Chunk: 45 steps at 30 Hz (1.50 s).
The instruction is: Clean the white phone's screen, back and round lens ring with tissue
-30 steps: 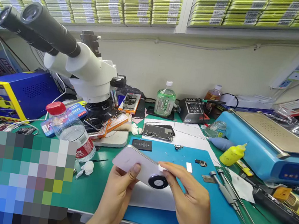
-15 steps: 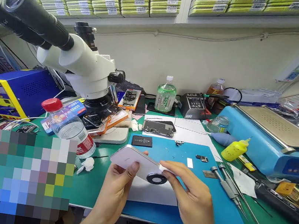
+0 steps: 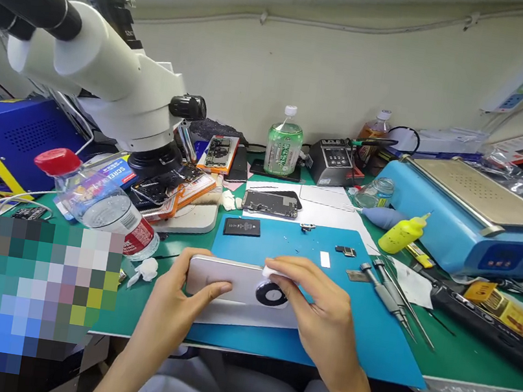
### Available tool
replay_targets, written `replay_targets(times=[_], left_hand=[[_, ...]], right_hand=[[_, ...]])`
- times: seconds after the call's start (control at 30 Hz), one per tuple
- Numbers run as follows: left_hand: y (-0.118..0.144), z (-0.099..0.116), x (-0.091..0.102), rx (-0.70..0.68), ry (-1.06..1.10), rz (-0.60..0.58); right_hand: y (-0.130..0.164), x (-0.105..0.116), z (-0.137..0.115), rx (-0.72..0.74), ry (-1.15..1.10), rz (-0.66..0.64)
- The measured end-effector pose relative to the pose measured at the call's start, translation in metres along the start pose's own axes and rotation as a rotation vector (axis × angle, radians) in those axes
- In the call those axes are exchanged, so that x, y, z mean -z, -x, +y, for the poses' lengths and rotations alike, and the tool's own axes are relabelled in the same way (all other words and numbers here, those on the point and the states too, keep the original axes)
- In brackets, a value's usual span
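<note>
A white smartphone point(image 3: 243, 277) is held on its long edge above the mat, its back with a round black camera ring point(image 3: 271, 294) facing me. My left hand point(image 3: 179, 305) grips its left end, thumb across the back and fingers partly hidden behind. My right hand point(image 3: 323, 310) pinches a small white wad point(image 3: 271, 273), perhaps tissue, against the phone's upper edge beside the camera ring. Below the phone, a white sheet point(image 3: 243, 316) lies on the blue mat point(image 3: 367, 343). Beyond it are a black battery point(image 3: 242, 226) and small phone parts point(image 3: 345, 251).
A microscope point(image 3: 106, 81) and a red-capped water bottle point(image 3: 115, 220) stand left. Screwdrivers point(image 3: 386, 300) and tweezers lie right, near a blue heating plate point(image 3: 483, 223). A crumpled tissue point(image 3: 145, 270) sits by the bottle. A green-labelled bottle point(image 3: 284, 147) stands behind.
The phone has been levelled from a tilt and turned more squarely toward me. My left hand has shifted to its left end. The right hand still pinches the white wad; the view has moved.
</note>
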State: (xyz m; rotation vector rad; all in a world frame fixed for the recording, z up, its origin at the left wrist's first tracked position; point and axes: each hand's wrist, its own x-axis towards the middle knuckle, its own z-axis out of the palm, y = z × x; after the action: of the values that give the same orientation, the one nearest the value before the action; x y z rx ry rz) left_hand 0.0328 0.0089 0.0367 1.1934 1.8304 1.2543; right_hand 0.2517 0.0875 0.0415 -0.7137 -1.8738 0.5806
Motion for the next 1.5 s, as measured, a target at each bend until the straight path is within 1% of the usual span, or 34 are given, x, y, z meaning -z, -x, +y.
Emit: replay_targets(times=[0.1, 0.17, 0.27, 0.33, 0.37, 0.43, 0.6, 0.7, 0.87, 0.97, 1.03, 1.13, 1.17, 1.27, 1.3, 1.4, 1.43, 1.5], left_hand=[[0.002, -0.010, 0.002, 0.027, 0.038, -0.072], [0.004, -0.015, 0.003, 0.028, 0.057, -0.106], [0.004, -0.022, 0.004, 0.032, 0.069, -0.118], [0.002, -0.026, 0.004, 0.041, 0.076, -0.116], [0.002, -0.027, 0.004, 0.047, 0.081, -0.117], [0.001, -0.028, 0.004, 0.062, 0.091, -0.121], [0.003, -0.026, 0.005, 0.097, 0.088, -0.123], [0.002, -0.024, 0.005, 0.102, 0.086, -0.126], [0.000, -0.025, 0.005, 0.102, 0.108, -0.139], [0.000, -0.025, 0.006, 0.104, 0.113, -0.131], [0.000, -0.025, 0.006, 0.103, 0.099, -0.123], [0.000, -0.026, 0.007, 0.098, 0.076, -0.121], [0.000, -0.026, 0.007, 0.097, 0.075, -0.123], [-0.001, -0.028, 0.006, 0.100, 0.077, -0.137], [-0.001, -0.029, 0.006, 0.101, 0.079, -0.143], [-0.002, -0.029, 0.006, 0.099, 0.085, -0.149], [-0.002, -0.028, 0.006, 0.098, 0.090, -0.148], [-0.001, -0.028, 0.005, 0.097, 0.097, -0.147]], right_hand=[[-0.002, -0.001, 0.000, 0.003, 0.041, 0.002], [-0.001, 0.002, 0.002, 0.008, 0.094, 0.034], [0.007, 0.010, 0.003, 0.021, 0.215, 0.156], [0.016, 0.014, 0.002, 0.072, 0.355, 0.243], [0.022, 0.015, 0.001, 0.112, 0.432, 0.259], [0.032, 0.013, -0.002, 0.189, 0.544, 0.242], [0.048, 0.001, -0.007, 0.260, 0.548, 0.202], [0.050, -0.005, -0.007, 0.324, 0.630, 0.168], [0.048, -0.015, -0.008, 0.350, 0.785, 0.120], [0.047, -0.013, -0.008, 0.418, 0.781, 0.026], [0.047, -0.009, -0.007, 0.420, 0.790, -0.006], [0.046, -0.005, -0.006, 0.357, 0.825, 0.059], [0.045, -0.004, -0.006, 0.353, 0.823, 0.061], [0.046, -0.007, -0.009, 0.393, 0.777, -0.019], [0.045, -0.008, -0.009, 0.392, 0.781, -0.021], [0.044, -0.010, -0.011, 0.375, 0.829, 0.031], [0.043, -0.011, -0.011, 0.383, 0.824, 0.026], [0.041, -0.010, -0.011, 0.421, 0.775, -0.032]])
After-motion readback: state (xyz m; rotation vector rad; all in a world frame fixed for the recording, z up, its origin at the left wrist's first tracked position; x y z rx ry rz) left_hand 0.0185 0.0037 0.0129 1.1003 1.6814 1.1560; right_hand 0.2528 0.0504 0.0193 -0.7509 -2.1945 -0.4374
